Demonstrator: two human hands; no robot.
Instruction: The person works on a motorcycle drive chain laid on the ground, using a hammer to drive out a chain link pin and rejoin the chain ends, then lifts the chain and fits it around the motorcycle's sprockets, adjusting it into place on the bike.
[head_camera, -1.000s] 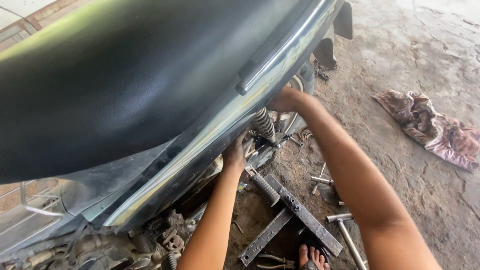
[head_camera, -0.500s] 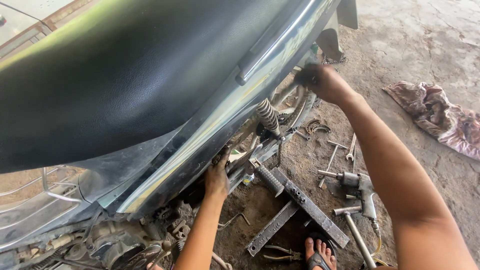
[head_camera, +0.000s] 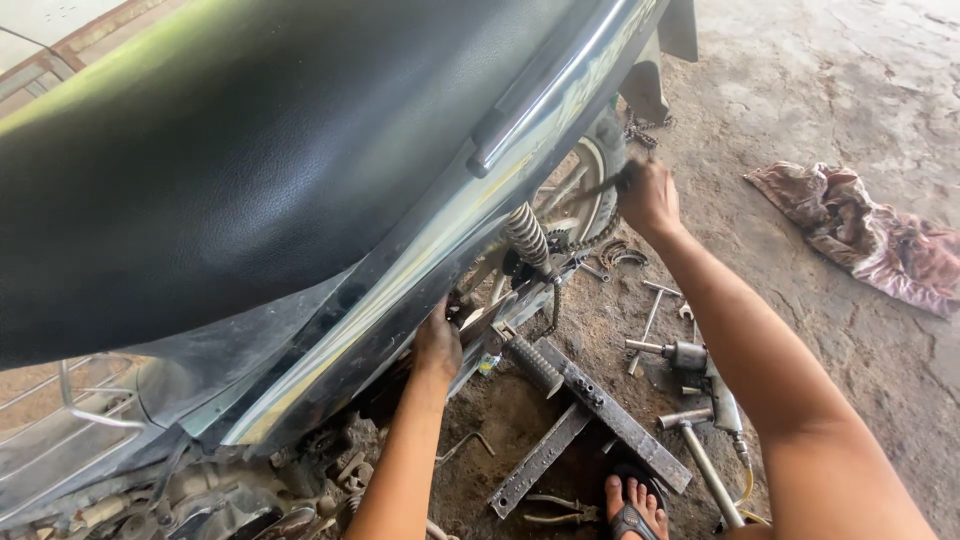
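Looking down past the black seat (head_camera: 250, 170) of a motorcycle: a sandalled foot (head_camera: 632, 505) at the bottom edge, on the dirt floor (head_camera: 800, 100).

Left hand (head_camera: 437, 345) reaches under the side panel (head_camera: 400, 290), fingers curled around something on the frame just left of the footpeg (head_camera: 533, 362); the part itself is hidden by the hand, so I cannot tell what it grips.

Right of those fingers, on the floor: a flat perforated metal bar (head_camera: 610, 410), an air impact wrench (head_camera: 705, 375), loose sockets and spanners.

Farther out, the shock spring (head_camera: 527, 238) and rear wheel (head_camera: 575, 200) with its chain (head_camera: 590, 240).

Right hand (head_camera: 650, 195) is at the wheel's rear edge, fingers clenched on a thin dark tool (head_camera: 605, 185) that points in toward the hub. Tool end is blurred.

Judgement: the left hand looks to be steadying the frame while the right works at the axle. Keep the tool square on the fastener and the wrist clear of the chain.

Beyond the right fingers, a crumpled rag (head_camera: 860, 240) lies well apart.
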